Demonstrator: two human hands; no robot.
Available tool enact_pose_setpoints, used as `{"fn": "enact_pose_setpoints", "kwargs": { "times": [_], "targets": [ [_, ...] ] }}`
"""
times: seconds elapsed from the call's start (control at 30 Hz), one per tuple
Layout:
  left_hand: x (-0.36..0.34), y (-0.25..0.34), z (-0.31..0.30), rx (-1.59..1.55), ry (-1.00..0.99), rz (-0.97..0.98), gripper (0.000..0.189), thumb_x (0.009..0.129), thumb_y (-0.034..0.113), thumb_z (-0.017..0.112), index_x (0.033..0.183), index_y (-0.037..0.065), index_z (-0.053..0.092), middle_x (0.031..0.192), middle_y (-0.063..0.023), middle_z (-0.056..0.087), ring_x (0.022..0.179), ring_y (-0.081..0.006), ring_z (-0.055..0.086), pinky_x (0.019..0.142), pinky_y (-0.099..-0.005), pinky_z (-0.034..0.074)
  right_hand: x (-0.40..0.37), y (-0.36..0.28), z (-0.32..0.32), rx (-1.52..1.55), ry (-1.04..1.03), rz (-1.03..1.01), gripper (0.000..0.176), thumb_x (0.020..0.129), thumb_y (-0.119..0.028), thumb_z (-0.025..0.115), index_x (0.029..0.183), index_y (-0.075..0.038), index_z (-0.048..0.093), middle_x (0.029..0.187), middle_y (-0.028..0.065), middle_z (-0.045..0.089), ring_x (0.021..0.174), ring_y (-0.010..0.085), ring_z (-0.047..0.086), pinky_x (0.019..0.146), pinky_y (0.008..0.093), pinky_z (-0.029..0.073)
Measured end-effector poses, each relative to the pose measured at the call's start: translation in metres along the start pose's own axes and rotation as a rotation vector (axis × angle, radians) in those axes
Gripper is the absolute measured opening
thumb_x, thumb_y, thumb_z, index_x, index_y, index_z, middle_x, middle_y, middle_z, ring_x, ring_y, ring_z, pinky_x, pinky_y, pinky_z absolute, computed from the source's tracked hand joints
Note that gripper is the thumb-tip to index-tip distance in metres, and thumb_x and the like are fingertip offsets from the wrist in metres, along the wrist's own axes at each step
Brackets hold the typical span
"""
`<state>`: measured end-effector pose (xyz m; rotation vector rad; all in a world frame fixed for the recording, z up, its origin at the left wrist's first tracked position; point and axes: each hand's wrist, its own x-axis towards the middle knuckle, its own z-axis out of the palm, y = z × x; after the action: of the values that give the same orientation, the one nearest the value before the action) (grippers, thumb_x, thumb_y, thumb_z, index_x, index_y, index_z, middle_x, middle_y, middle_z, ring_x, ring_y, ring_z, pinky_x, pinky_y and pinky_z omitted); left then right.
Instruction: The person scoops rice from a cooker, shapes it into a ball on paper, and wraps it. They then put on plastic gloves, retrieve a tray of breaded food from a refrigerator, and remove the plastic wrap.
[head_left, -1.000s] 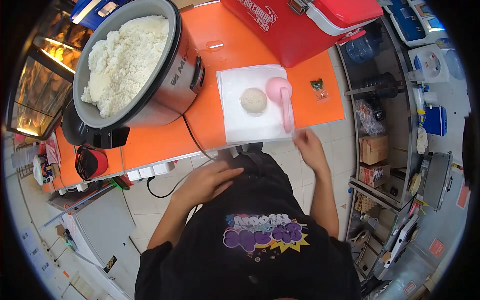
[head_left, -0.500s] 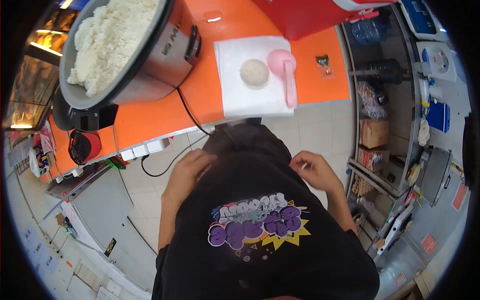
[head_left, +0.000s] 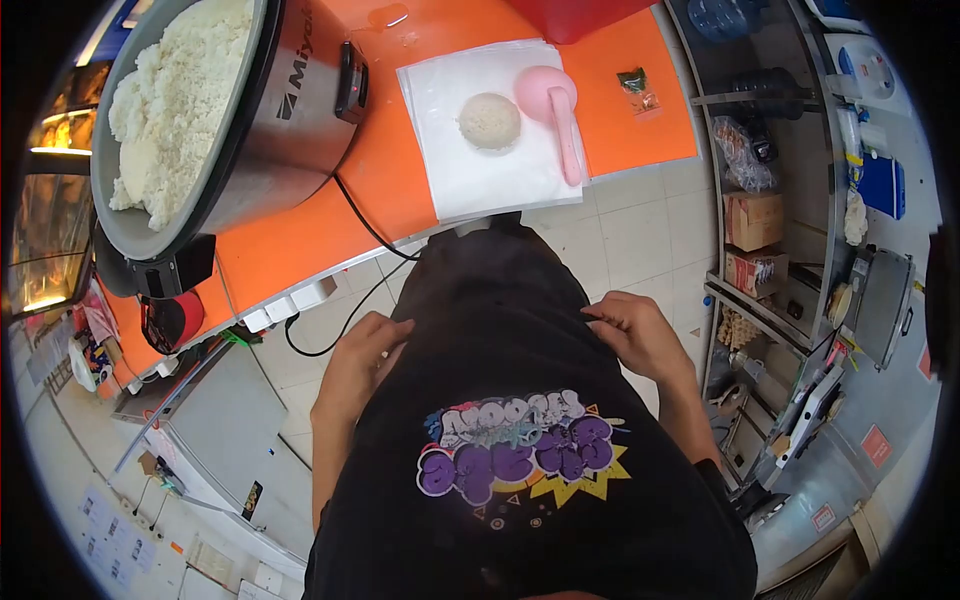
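Observation:
Both hands are at the sides of the black T-shirt (head_left: pixel 480 350) that I wear. My left hand (head_left: pixel 358 355) has its fingers curled in against one side of the shirt, closed on the cloth. On the other side, my right hand (head_left: pixel 635 338) pinches the fabric between thumb and fingers. Beyond them, on the orange table (head_left: pixel 640 140), lie sheets of white paper (head_left: pixel 465 185). A round mound of rice (head_left: pixel 490 121) sits on the paper, beside a pink rice scoop (head_left: pixel 550 95) whose handle points toward me.
A large cooker (head_left: pixel 290 110) full of white rice (head_left: pixel 180 105) stands at the left of the table, its black cord hanging over the edge. A small green packet (head_left: pixel 635 85) lies at the right. Metal shelves (head_left: pixel 710 180) with boxes stand to the right; a red container (head_left: pixel 580 12) is at the back.
The view has shifted, so the table things appear higher and further left. Both hands stay at the shirt's sides, with the right hand's fingers slightly higher. The rice mound and scoop stay put on the paper.

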<state>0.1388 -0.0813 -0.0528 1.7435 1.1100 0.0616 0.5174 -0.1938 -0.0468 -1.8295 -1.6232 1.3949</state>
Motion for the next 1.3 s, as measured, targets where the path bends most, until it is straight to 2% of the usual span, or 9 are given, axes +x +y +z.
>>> {"fn": "enact_pose_setpoints", "kwargs": {
  "times": [0.23,0.3,0.5,0.63,0.8,0.9,0.97,1.17,1.3],
  "targets": [
    [-0.011,-0.022,-0.009,-0.201,-0.032,0.011,0.023,0.092,0.000,0.072,0.115,0.003,0.072,0.101,-0.0070,0.065,0.086,-0.0231,0.066,0.069,-0.0362,0.056,0.044,-0.001,-0.017,0.089,-0.180,0.015,0.021,0.092,-0.004,0.072,0.111,0.004,0.073,0.089,0.0107,0.072,0.080,0.0178,0.069,0.074,0.0328,0.055],
    [-0.004,-0.016,-0.021,-0.292,-0.116,-0.021,0.021,0.095,0.008,0.072,0.115,0.003,0.073,0.100,-0.0093,0.066,0.088,-0.0245,0.066,0.073,-0.0375,0.055,0.068,0.014,-0.023,0.620,-0.317,0.360,0.019,0.096,-0.010,0.072,0.111,0.003,0.073,0.091,0.0089,0.074,0.080,0.0143,0.069,0.074,0.0303,0.055],
    [0.031,-0.025,-0.041,-0.042,-0.065,0.202,0.022,0.097,0.016,0.070,0.112,0.002,0.076,0.095,-0.0106,0.068,0.086,-0.0233,0.067,0.076,-0.0347,0.052,0.208,0.099,-0.003,0.074,0.856,0.130,0.046,0.092,-0.025,0.075,0.122,0.008,0.062,0.097,0.0148,0.068,0.088,0.0245,0.066,0.079,0.0364,0.054],
    [0.074,-0.026,-0.037,-0.102,0.216,0.241,0.023,0.096,0.018,0.069,0.111,0.001,0.073,0.098,-0.0115,0.069,0.086,-0.0257,0.067,0.076,-0.0375,0.053,0.246,0.092,0.012,-0.084,0.854,0.073,0.053,0.089,-0.030,0.076,0.123,0.009,0.060,0.109,0.0236,0.066,0.100,0.0366,0.065,0.089,0.0454,0.052],
    [0.184,-0.051,0.031,0.243,0.301,0.302,0.050,0.095,0.023,0.067,0.138,-0.001,0.058,0.134,-0.0218,0.060,0.125,-0.0378,0.058,0.103,-0.0481,0.047,0.250,0.113,0.031,-0.098,0.839,0.120,0.038,0.095,-0.024,0.068,0.113,0.009,0.060,0.106,0.0308,0.065,0.102,0.0468,0.063,0.090,0.0521,0.049],
    [0.214,-0.057,0.076,0.475,0.385,0.406,0.072,0.093,0.030,0.070,0.149,-0.007,0.043,0.157,-0.0248,0.041,0.146,-0.0404,0.040,0.118,-0.0490,0.036,0.238,0.117,0.020,-0.012,0.933,0.149,0.030,0.097,-0.017,0.065,0.109,0.010,0.059,0.100,0.0309,0.065,0.095,0.0467,0.064,0.086,0.0516,0.049],
    [0.221,-0.066,0.088,0.541,0.253,0.228,0.090,0.093,0.038,0.071,0.157,-0.009,0.027,0.168,-0.0244,0.023,0.156,-0.0397,0.024,0.126,-0.0517,0.024,0.233,0.131,-0.001,-0.059,0.999,0.164,0.027,0.098,-0.016,0.065,0.104,0.010,0.060,0.098,0.0300,0.066,0.093,0.0470,0.065,0.084,0.0511,0.050],
    [0.216,-0.077,0.066,0.686,0.156,0.171,0.099,0.088,0.049,0.074,0.161,0.002,0.026,0.171,-0.0190,0.018,0.158,-0.0351,0.019,0.124,-0.0618,0.016,0.240,0.166,-0.025,-0.151,0.955,0.315,0.030,0.097,-0.016,0.067,0.104,0.012,0.061,0.098,0.0310,0.066,0.096,0.0481,0.064,0.087,0.0534,0.050],
    [0.219,-0.076,0.054,0.577,0.172,0.172,0.095,0.085,0.036,0.079,0.160,0.003,0.030,0.170,-0.0162,0.024,0.156,-0.0316,0.025,0.123,-0.0595,0.020,0.235,0.145,-0.018,-0.170,1.092,0.267,0.032,0.100,-0.018,0.063,0.116,0.010,0.059,0.103,0.0296,0.067,0.097,0.0486,0.064,0.088,0.0535,0.051]
  ]
}}
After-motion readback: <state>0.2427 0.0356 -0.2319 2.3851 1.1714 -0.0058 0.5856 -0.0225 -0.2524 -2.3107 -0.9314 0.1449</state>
